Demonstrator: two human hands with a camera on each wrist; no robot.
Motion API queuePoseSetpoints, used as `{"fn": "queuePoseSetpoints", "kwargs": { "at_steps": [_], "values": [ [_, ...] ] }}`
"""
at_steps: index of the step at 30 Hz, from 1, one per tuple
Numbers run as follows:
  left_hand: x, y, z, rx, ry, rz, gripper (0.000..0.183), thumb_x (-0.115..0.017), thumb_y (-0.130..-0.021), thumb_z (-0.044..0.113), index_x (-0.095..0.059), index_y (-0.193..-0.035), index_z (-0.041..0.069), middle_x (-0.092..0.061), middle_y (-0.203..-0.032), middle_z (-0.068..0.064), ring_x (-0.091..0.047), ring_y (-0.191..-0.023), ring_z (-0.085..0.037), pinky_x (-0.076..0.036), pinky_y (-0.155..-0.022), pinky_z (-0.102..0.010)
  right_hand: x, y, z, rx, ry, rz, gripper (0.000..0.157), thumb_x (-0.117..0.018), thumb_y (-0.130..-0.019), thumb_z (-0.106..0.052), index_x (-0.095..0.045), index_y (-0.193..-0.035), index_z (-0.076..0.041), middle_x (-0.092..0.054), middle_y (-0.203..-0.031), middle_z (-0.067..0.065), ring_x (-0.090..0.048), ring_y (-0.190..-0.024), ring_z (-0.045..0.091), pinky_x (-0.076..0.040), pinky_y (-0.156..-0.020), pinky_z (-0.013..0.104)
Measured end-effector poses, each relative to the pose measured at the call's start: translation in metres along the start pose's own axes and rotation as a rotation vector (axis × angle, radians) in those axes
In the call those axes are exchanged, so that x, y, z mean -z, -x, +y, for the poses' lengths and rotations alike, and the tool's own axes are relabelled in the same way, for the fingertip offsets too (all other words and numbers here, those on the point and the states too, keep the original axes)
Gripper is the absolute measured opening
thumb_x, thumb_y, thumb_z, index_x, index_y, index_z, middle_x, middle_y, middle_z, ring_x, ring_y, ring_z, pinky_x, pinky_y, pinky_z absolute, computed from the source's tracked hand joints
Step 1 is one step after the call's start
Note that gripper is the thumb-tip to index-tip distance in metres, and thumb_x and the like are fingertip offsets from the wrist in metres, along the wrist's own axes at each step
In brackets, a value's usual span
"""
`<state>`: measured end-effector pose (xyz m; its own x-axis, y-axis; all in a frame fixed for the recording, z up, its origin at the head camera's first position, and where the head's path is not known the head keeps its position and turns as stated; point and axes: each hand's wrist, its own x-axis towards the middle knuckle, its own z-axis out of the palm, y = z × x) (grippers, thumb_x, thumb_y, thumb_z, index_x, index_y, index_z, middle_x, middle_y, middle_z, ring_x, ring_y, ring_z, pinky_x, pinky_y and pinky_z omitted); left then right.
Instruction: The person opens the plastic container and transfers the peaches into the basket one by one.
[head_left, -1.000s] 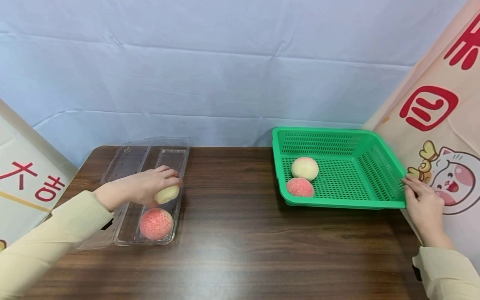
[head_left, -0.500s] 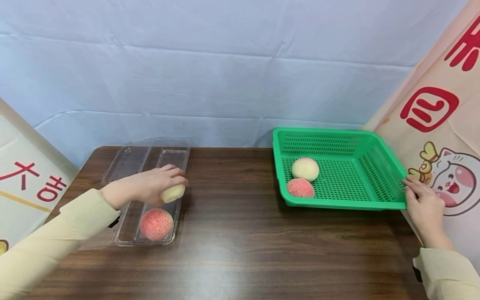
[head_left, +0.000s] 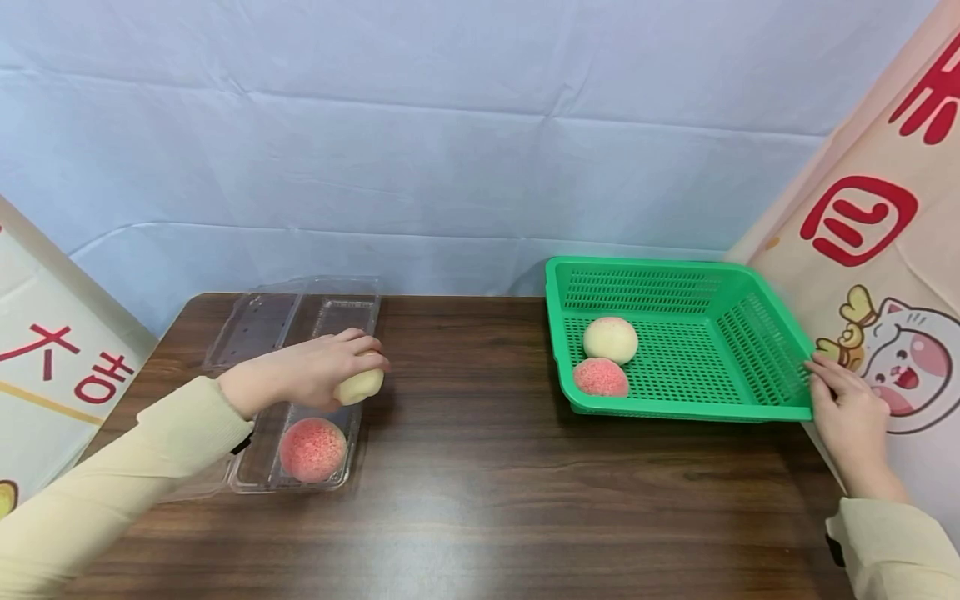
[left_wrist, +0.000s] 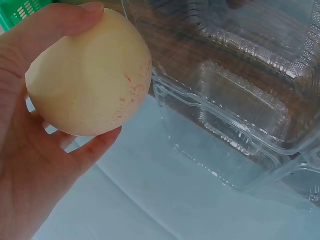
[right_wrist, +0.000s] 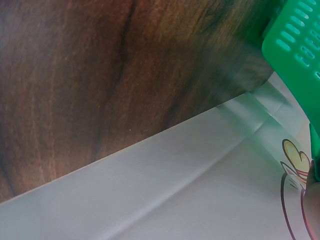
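My left hand [head_left: 318, 372] grips a pale yellow peach [head_left: 360, 387] above the right side of a clear plastic box [head_left: 347, 312]. In the left wrist view, thumb and fingers curl round the peach [left_wrist: 92, 75], which shows pink flecks. A pinkish-red peach [head_left: 313, 450] sits in the near end of the box. At the right, my right hand [head_left: 850, 417] holds the near right corner of a green slotted basket [head_left: 678, 411]. Inside the basket, a cream peach [head_left: 611, 340] and a pink peach [head_left: 601, 377] lie together at the left.
The box's clear lid [head_left: 255, 321] lies folded out to the left. Both containers stand on a dark wooden table [head_left: 480, 492]. A pale cloth [head_left: 450, 150] hangs behind, and printed cloths [head_left: 873, 275] flank the sides.
My left hand has shifted slightly right with the pale peach, toward the box's right edge. The right hand and the basket have stayed in place.
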<state>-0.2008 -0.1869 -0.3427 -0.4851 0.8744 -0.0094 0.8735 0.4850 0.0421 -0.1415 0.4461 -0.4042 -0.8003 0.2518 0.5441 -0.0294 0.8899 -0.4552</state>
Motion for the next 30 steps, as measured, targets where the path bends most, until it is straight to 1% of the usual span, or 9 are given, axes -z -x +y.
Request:
{"fn": "queuePoseSetpoints", "kwargs": {
  "at_steps": [3, 10, 13, 18, 20, 24, 30],
  "values": [
    [-0.001, -0.002, 0.001, -0.006, 0.0, 0.015, 0.071, -0.081, -0.05, 0.006, -0.053, -0.115, 0.012, -0.051, -0.111, -0.009, -0.047, -0.103, -0.026, -0.045, -0.08, -0.042, 0.0, 0.0, 0.0, -0.003, 0.0, -0.001, 0.032, -0.043, -0.091, -0.011, -0.063, -0.108, 0.006, -0.028, -0.106, -0.05, -0.03, -0.116, -0.018, -0.022, -0.101, 0.018],
    [-0.002, -0.007, 0.0, -0.002, -0.001, 0.013, 0.07, -0.08, -0.051, 0.007, -0.054, -0.115, 0.014, -0.051, -0.111, -0.007, -0.047, -0.103, -0.025, -0.045, -0.08, -0.041, 0.0, 0.0, 0.001, -0.008, 0.006, 0.003, 0.031, -0.043, -0.091, -0.011, -0.064, -0.107, 0.006, -0.028, -0.107, -0.049, -0.032, -0.117, -0.016, -0.02, -0.1, 0.012],
    [-0.002, -0.009, 0.001, -0.011, 0.001, 0.014, 0.071, -0.081, -0.049, 0.006, -0.054, -0.115, 0.013, -0.051, -0.111, -0.007, -0.047, -0.102, -0.025, -0.045, -0.08, -0.041, 0.0, -0.001, 0.001, -0.001, 0.002, -0.001, 0.031, -0.043, -0.091, -0.01, -0.063, -0.108, 0.006, -0.028, -0.107, -0.049, -0.031, -0.117, -0.017, -0.02, -0.102, 0.015],
    [-0.001, -0.014, 0.003, -0.026, -0.004, 0.021, 0.07, -0.081, -0.05, 0.007, -0.054, -0.114, 0.012, -0.051, -0.111, -0.007, -0.046, -0.102, -0.025, -0.046, -0.077, -0.041, -0.001, -0.001, 0.0, 0.015, -0.015, 0.008, 0.031, -0.043, -0.09, -0.01, -0.064, -0.106, 0.007, -0.029, -0.107, -0.05, -0.031, -0.115, -0.019, -0.021, -0.101, 0.014],
    [-0.001, -0.016, 0.004, -0.025, -0.003, 0.016, 0.07, -0.081, -0.05, 0.006, -0.054, -0.114, 0.012, -0.05, -0.111, -0.008, -0.046, -0.103, -0.025, -0.046, -0.077, -0.041, 0.0, -0.001, -0.001, 0.014, -0.021, 0.018, 0.03, -0.044, -0.09, -0.01, -0.064, -0.105, 0.007, -0.03, -0.105, -0.05, -0.031, -0.113, -0.021, -0.021, -0.099, 0.011],
    [0.0, -0.018, 0.005, -0.017, -0.002, 0.011, 0.069, -0.081, -0.05, 0.005, -0.054, -0.113, 0.013, -0.05, -0.112, -0.008, -0.046, -0.104, -0.026, -0.046, -0.079, -0.042, 0.0, -0.002, -0.002, 0.019, -0.025, 0.028, 0.03, -0.044, -0.09, -0.01, -0.065, -0.104, 0.007, -0.031, -0.105, -0.05, -0.032, -0.112, -0.021, -0.021, -0.098, 0.009],
    [-0.002, -0.023, 0.006, 0.0, -0.004, 0.023, 0.069, -0.08, -0.05, 0.005, -0.054, -0.113, 0.011, -0.05, -0.112, -0.009, -0.045, -0.105, -0.027, -0.045, -0.08, -0.042, 0.0, -0.002, -0.002, 0.019, -0.02, 0.027, 0.03, -0.044, -0.09, -0.01, -0.065, -0.104, 0.007, -0.03, -0.105, -0.05, -0.031, -0.111, -0.022, -0.021, -0.098, 0.009]
  ]
}}
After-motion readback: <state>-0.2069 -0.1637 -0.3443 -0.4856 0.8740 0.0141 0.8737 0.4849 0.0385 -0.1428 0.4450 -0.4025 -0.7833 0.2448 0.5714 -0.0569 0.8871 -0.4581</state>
